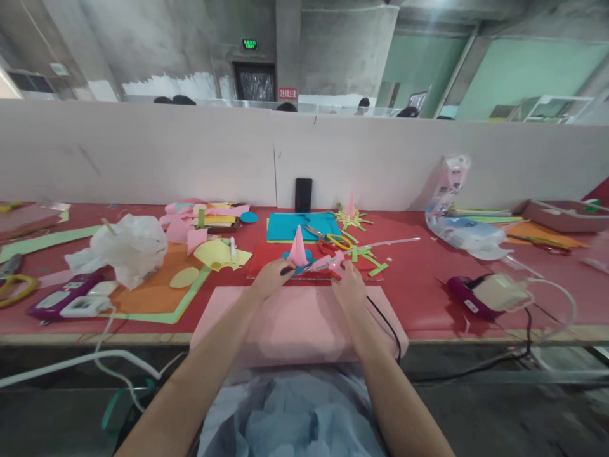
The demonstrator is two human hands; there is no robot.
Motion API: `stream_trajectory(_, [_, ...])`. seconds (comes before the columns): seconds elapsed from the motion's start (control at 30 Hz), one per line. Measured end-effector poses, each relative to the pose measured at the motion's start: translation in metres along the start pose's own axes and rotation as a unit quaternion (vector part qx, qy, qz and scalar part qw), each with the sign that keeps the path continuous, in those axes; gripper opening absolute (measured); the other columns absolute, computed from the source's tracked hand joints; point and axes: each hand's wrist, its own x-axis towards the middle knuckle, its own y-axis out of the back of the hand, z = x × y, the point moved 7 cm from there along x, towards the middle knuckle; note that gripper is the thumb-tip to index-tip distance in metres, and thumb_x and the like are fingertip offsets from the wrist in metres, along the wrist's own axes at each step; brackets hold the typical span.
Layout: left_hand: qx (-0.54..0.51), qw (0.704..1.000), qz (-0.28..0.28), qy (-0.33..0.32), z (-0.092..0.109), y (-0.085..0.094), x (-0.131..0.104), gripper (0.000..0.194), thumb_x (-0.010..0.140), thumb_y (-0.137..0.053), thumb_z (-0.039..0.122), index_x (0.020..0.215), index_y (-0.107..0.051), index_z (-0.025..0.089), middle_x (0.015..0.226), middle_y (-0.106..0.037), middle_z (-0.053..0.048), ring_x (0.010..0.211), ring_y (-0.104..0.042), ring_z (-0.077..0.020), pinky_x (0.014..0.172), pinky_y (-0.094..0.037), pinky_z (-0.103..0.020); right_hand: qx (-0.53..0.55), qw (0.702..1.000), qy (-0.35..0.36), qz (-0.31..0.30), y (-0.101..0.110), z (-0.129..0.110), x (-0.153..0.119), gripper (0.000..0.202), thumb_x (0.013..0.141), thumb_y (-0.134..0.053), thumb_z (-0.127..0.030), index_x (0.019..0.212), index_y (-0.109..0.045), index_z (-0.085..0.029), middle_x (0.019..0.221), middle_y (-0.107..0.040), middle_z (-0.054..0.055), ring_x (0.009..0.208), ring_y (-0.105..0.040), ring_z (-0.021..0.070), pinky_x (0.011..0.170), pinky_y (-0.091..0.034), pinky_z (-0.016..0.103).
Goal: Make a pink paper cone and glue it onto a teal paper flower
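Note:
My right hand (351,283) is closed around a small pink hot glue gun (335,263), on which a tiny light glows. A long translucent glue stick (392,242) sticks out to the right behind it, and a black cord (386,320) trails below. The gun's front points left, toward my left hand (272,278). Those fingers are pinched at the edge of a blue paper piece (299,271), partly hidden. Just behind rises a pink folded paper cone (298,247) with blue rounded paper around its base. A red sheet (264,261) lies under these things.
Yellow-handled scissors (339,241) rest on blue sheets (285,225). Green strips (378,266) and a second pink cone with a green fringe (351,214) lie to the right. Paper scraps and a crumpled white bag (130,247) fill the left. Purple power strips (71,297) flank the pink pad (295,324).

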Motion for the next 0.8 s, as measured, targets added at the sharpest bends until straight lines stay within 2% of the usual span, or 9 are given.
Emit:
stream_trajectory(0.23, [-0.002,1.0,-0.013,-0.019,0.004,-0.002,0.0,0.015,0.079,-0.054,0.032,0.085,-0.064,0.023,0.093,-0.064,-0.001,0.091,-0.056,-0.016,0.083,-0.042,-0.027,0.067,0.992,-0.104,0.019,0.007,0.014,0.002,0.04,0.072,-0.051,-0.03,0.109,-0.044,-0.019,0.107,-0.058,0.008,0.099,-0.054,0.0235,0.076,-0.041,0.03])
stream_trajectory(0.37, [0.011,0.999,-0.034,-0.038,0.006,-0.007,-0.001,0.017,0.078,-0.056,0.036,0.085,-0.067,0.024,0.092,-0.063,-0.001,0.094,-0.055,-0.0162,0.087,-0.042,-0.027,0.095,0.987,-0.124,0.029,0.009,0.016,0.002,0.041,0.071,-0.051,-0.032,0.109,-0.044,-0.02,0.108,-0.058,0.008,0.098,-0.055,0.0236,0.073,-0.041,0.03])
stream_trajectory(0.47, [0.036,0.998,-0.03,-0.043,0.009,-0.007,-0.002,0.022,0.08,-0.052,0.037,0.088,-0.068,0.025,0.093,-0.062,-0.002,0.093,-0.054,-0.0164,0.084,-0.043,-0.027,0.1,0.986,-0.132,0.023,0.009,0.016,0.002,0.039,0.07,-0.052,-0.032,0.107,-0.045,-0.021,0.105,-0.059,0.007,0.097,-0.055,0.0235,0.073,-0.042,0.03])
stream_trajectory(0.57, [0.058,0.997,-0.02,-0.05,0.013,-0.005,-0.004,0.023,0.084,-0.047,0.032,0.092,-0.067,0.025,0.096,-0.062,-0.002,0.093,-0.055,-0.016,0.082,-0.043,-0.028,0.103,0.985,-0.137,0.02,0.01,0.017,0.001,0.039,0.07,-0.051,-0.033,0.107,-0.045,-0.021,0.103,-0.06,0.007,0.096,-0.056,0.0233,0.072,-0.042,0.03])
stream_trajectory(0.8, [0.081,0.995,-0.036,-0.054,0.02,-0.003,-0.005,0.027,0.081,-0.046,0.019,0.097,-0.067,0.027,0.103,-0.059,-0.002,0.095,-0.054,-0.0166,0.085,-0.043,-0.028,0.117,0.982,-0.148,0.016,0.01,0.017,0.002,0.042,0.069,-0.052,-0.033,0.109,-0.046,-0.02,0.1,-0.06,0.008,0.094,-0.056,0.0236,0.071,-0.041,0.03])
